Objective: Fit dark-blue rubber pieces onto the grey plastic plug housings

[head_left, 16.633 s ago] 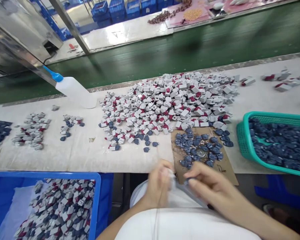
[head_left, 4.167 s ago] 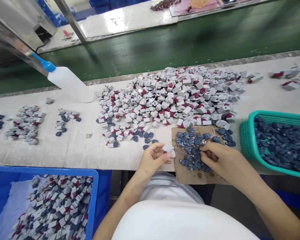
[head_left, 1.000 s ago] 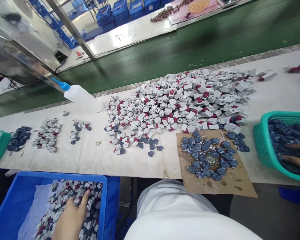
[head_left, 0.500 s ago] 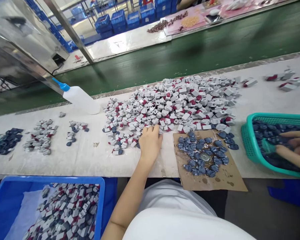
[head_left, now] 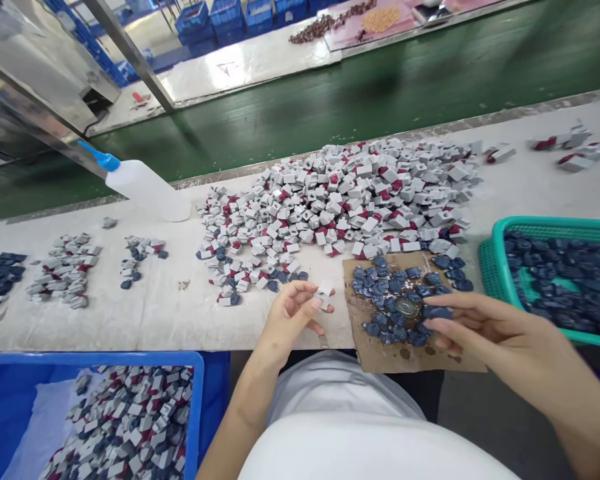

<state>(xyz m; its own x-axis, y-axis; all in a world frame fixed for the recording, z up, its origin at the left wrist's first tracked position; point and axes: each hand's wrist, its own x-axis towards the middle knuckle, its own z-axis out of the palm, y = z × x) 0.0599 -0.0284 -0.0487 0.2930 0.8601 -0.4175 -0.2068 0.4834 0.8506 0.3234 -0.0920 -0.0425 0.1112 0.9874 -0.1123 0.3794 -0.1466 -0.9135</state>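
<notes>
At the far left of the desk [head_left: 165,320] lies a pile of dark blue pieces [head_left: 0,277], then a pile of grey-and-red blocks [head_left: 65,270] and a small mixed cluster [head_left: 140,253]. Below the desk's edge sits a blue bin [head_left: 199,393], partly filled with grey, red and dark blue parts. Behind the small cluster, a white bottle [head_left: 147,192] has its blue nozzle pointing to the upper left.

A broad heap of grey-and-red blocks [head_left: 340,200] covers the middle. In front of it, the left hand [head_left: 291,313] has its fingers pinched on a small grey block [head_left: 324,295], near the left edge of a cardboard sheet [head_left: 380,358]; which way the block's long axis runs cannot be told. Wet dark blue pieces [head_left: 380,287] lie on the cardboard around a round disc [head_left: 409,307].

The right hand [head_left: 495,333], over the cardboard's right side, grips a dark blue piece [head_left: 438,311] between thumb and fingers. Its long axis runs roughly sideways, one end pointing left toward the disc. Farthest right stands a green basket [head_left: 493,267] of similar blue pieces.
</notes>
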